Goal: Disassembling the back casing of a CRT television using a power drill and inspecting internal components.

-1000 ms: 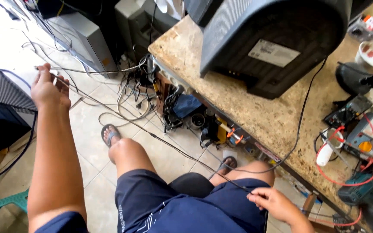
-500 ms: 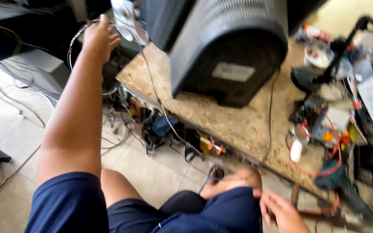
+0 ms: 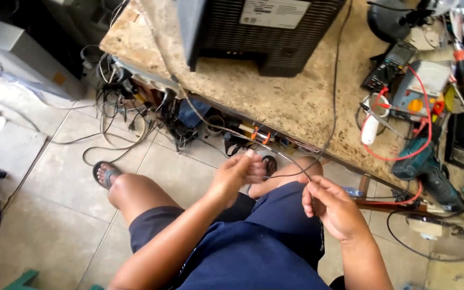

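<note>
A thin black cable (image 3: 283,159) runs from the bench edge down over my lap. My left hand (image 3: 237,174) pinches it near my knee, fingers closed around it. My right hand (image 3: 333,207) grips the same cable a little to the right, above my dark blue shorts (image 3: 253,252). Farther up, the cable climbs over the stone-topped workbench (image 3: 275,96) toward a big dark television set (image 3: 259,27) standing on it. I sit with my sandalled foot (image 3: 104,173) on the tiled floor.
A tangle of wires and parts (image 3: 151,113) hangs under the bench's left end. On the right lie a multimeter (image 3: 389,67), red leads (image 3: 420,123), a teal drill (image 3: 422,166) and a white tube (image 3: 371,126). Grey casings (image 3: 22,59) stand at left.
My left arm, stretched far out to the left and up a moment ago, has come back to my lap. Both hands now hold the cable. The view has swung toward the bench.
</note>
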